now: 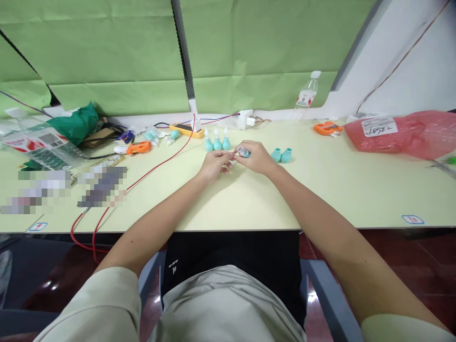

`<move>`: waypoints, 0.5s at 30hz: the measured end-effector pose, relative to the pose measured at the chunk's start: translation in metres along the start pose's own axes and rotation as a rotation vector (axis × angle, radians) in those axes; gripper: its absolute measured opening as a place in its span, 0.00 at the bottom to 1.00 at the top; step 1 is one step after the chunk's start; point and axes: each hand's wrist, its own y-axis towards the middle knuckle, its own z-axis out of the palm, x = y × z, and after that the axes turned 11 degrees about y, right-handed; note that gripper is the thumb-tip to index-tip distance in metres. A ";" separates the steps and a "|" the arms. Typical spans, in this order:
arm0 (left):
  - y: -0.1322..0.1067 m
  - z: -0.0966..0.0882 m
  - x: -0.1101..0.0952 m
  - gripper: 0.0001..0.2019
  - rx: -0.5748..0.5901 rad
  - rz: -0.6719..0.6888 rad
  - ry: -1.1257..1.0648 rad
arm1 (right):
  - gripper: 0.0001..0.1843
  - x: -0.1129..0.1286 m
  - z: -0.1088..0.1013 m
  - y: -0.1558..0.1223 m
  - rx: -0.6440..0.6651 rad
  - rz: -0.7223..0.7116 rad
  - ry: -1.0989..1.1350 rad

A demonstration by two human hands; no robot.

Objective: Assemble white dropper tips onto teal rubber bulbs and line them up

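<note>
bulb (244,152) in hand

our right hand (255,156) is gripping it, between three tipped bulbs (217,142) and two open teal pieces (286,156); our left hand (214,165) is meeting it, its grip we cannot tell. we are probably doing best pinching lightly.

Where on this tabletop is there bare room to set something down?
Tabletop is bare between the left forearm and right forearm, and between the right forearm and red plastic bag. Crowded: the left end, around the large plastic bottle and green bag.
</note>
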 end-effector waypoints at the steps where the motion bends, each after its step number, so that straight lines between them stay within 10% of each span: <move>1: 0.000 0.000 0.000 0.15 0.003 -0.001 0.009 | 0.04 0.000 0.000 0.000 0.008 -0.002 -0.004; 15: 0.018 -0.031 0.004 0.08 -0.437 0.205 0.337 | 0.09 -0.020 -0.025 0.002 0.121 0.567 -0.330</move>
